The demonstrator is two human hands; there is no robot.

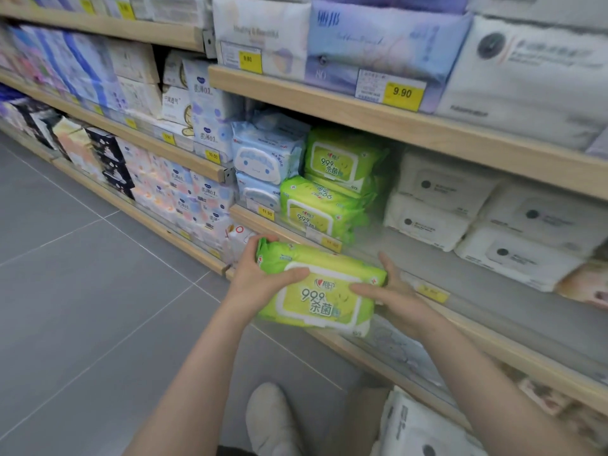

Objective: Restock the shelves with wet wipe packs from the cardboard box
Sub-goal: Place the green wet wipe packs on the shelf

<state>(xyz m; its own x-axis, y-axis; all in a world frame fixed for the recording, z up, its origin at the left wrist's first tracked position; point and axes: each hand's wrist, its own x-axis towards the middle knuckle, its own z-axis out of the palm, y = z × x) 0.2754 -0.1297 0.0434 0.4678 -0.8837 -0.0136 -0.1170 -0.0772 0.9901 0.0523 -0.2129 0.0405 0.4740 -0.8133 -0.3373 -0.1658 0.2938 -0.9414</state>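
I hold a green wet wipe pack (320, 289) in both hands, just in front of the middle shelf's wooden edge (487, 334). My left hand (260, 273) grips its left end, thumb lying across the top. My right hand (391, 291) holds its right end, thumb on the lid and fingers behind. More green packs (332, 179) are stacked on that shelf at the left, and a bare grey stretch of shelf (444, 268) lies to their right. The cardboard box (358, 419) shows as a brown edge at the bottom.
Light blue wipe packs (266, 159) stand left of the green stack, white packs (487, 218) to the right. White packs (414, 429) sit by the box at the bottom. A shoe (273, 419) rests on the grey tiled floor (82, 291). The shelf above (378, 116) overhangs.
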